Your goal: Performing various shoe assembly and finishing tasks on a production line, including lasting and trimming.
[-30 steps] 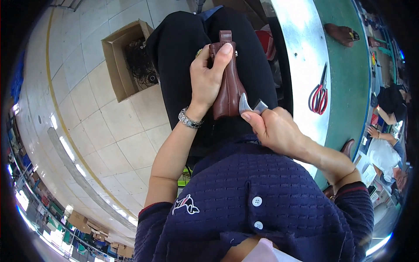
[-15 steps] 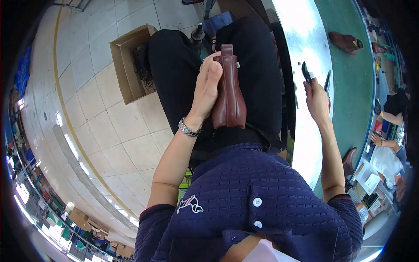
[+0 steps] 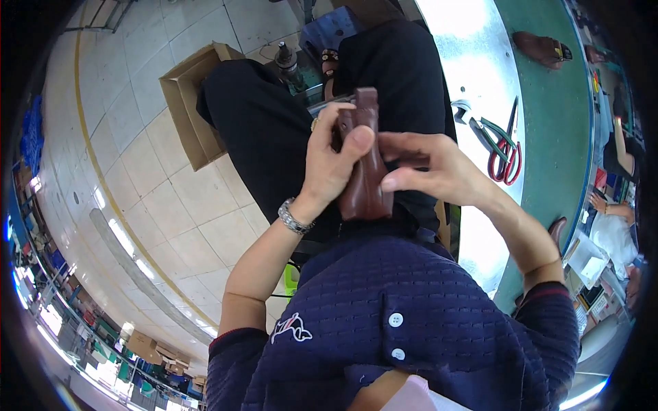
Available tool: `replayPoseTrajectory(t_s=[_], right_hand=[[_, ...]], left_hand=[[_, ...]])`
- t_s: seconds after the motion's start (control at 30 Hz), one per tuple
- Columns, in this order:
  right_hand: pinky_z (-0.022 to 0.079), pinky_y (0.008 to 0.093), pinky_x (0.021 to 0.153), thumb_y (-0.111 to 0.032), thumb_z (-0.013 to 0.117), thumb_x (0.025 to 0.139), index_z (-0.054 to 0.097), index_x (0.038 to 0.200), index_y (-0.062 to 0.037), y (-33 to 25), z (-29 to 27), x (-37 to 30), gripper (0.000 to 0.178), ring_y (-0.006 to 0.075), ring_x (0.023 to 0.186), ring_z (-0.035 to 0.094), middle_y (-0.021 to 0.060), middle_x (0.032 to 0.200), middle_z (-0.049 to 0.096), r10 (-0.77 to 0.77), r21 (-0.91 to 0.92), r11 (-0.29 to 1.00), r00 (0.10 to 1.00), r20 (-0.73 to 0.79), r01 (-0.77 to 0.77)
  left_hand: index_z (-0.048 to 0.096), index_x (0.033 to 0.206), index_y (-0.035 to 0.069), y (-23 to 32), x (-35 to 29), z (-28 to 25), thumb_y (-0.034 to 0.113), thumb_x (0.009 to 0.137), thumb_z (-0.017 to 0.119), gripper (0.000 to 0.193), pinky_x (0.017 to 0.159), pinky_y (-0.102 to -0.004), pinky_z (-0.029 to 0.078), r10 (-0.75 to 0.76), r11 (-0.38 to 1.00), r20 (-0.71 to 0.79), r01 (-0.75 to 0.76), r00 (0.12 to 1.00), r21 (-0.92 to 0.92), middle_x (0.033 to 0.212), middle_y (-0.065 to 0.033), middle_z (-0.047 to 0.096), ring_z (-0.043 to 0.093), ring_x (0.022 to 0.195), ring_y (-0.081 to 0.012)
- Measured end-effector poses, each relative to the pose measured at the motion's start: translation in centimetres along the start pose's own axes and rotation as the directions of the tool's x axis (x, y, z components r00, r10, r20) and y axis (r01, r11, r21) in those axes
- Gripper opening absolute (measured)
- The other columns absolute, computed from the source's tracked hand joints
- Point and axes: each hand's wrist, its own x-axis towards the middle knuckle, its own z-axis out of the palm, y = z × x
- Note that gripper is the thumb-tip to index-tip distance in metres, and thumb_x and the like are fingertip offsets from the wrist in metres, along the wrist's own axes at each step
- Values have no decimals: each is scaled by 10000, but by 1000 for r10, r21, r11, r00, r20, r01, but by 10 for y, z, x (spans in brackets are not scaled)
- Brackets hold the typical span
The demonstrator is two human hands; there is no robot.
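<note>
The left hand [image 3: 330,170] grips the brown case [image 3: 364,195], its long axis pointing away from the person; right alongside, the right hand [image 3: 445,171] is unclenched, contact unclear.

pale tiled floor [image 3: 195,188], yellow floor line [image 3: 83,120], shiny metal benchtop [image 3: 473,41]; green surface [image 3: 552,151] alongside, bright glints [image 3: 123,236]

No readable text, numbers or brand names. Navy shirt [image 3: 445,301] has a white-outlined emblem [image 3: 291,329] with a bit of red on the chest, no legible lettering. Small yellow-and-black patch [image 3: 567,52] on the brown shoe [image 3: 534,48], too small to read. Papers [image 3: 586,264] at the right: any print illegible. Cartons [image 3: 142,346] at lower left: any markings too tiny.
</note>
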Motion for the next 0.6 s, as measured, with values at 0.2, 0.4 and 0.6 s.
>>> replayPoseTrajectory(t_s=[0.2, 0.4, 0.6], right_hand=[[562, 339, 740, -428, 794, 764, 672, 1018, 97, -2, 9, 6, 595, 267, 776, 713, 210, 846, 703, -86, -249, 964, 995, 44, 95], [559, 365, 650, -409, 784, 771, 653, 1021, 91, -18, 30, 0, 575, 341, 687, 701, 230, 766, 683, -37, -527, 849, 999, 28, 46], [542, 400, 597, -348, 720, 839, 637, 946, 80, -37, 44, 4, 449, 362, 619, 671, 221, 704, 661, -108, -670, 740, 994, -35, 57]], left_hand=[[614, 1004, 15, 0, -16, 6, 489, 747, 760, 559, 865, -370, 454, 130, 981, -66, -118, 989, 153, 1086, -200, 585, 577, 1005, -312], [635, 969, -7, -8, -19, -4, 469, 690, 807, 578, 859, -387, 485, 375, 899, 7, -365, 927, 243, 1030, -223, 609, 608, 998, -342], [623, 940, 7, -5, 0, -11, 430, 694, 807, 522, 813, -363, 484, 383, 890, -26, -361, 923, 279, 970, -171, 605, 608, 917, -321]])
